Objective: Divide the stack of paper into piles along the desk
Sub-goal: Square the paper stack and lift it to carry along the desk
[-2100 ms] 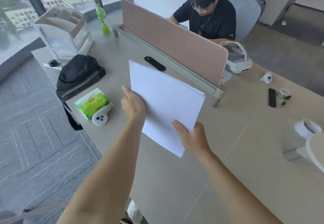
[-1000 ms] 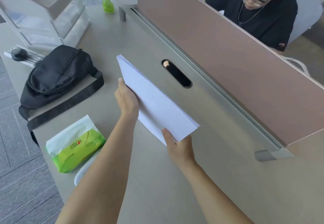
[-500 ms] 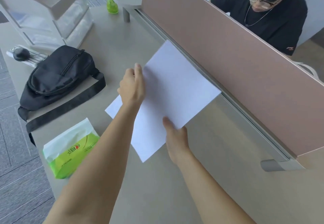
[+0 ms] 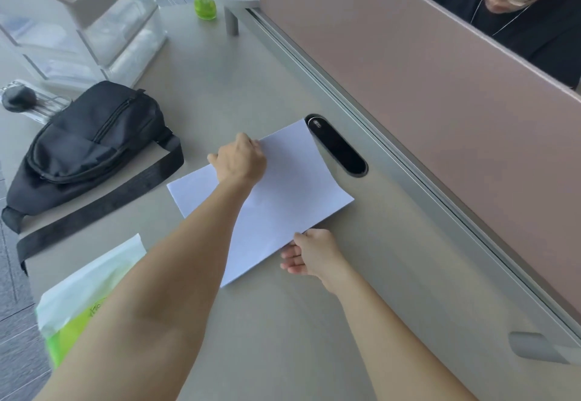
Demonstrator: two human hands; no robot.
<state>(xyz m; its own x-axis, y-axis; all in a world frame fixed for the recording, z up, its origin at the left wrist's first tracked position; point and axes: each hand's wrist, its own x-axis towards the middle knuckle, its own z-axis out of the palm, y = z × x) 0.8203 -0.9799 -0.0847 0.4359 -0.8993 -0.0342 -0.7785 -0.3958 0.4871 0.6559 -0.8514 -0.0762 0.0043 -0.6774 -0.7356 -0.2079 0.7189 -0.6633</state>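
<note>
Left grip (image 4: 239, 161) curls over the far edge of the paper stack (image 4: 283, 187), right grip (image 4: 311, 253) pinches its near edge; it lies on the worktop (image 4: 283, 337); contents of the clear drawer unit (image 4: 119, 23) blurred

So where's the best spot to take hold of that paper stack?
Pinch the long edge facing the right hand, thumb on top, coming from the right. The paper stack lies flat on the desk, so only its edges offer a grip.

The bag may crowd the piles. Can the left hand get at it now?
Probably yes, once it lets go: the left hand holds the far edge of the paper, and only bare desk lies between it and the bag.
</note>
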